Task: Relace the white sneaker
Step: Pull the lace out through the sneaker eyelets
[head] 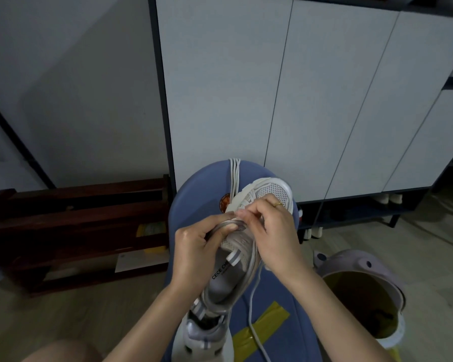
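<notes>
A padded blue board (194,194) with a rounded far end carries the work; two strips of yellow tape (262,326) cross its near part, right of a second sneaker (204,335) lying at the near edge. Pale plank floor (63,317) surrounds the board. A round lilac bin (364,288) with a yellow liner stands on the floor right of the board; a dark wooden rack (76,223) stands left of it. Beyond the board rise flat grey cabinet doors (311,100) in a dark frame.

The white sneaker (272,190), mesh-toed with a smooth grey rim, lies on the board beyond the second sneaker, toe pointing away. The left hand (194,254) grips the left side of its collar, thumb pressed on the rim. The right hand (275,236), wearing a gold ring, pinches the white lace (254,304) over the eyelets, just beyond the left thumb; a loose length trails toward the near edge, across the tape. More white lace strands (234,173) run from the toe over the board's far end.
</notes>
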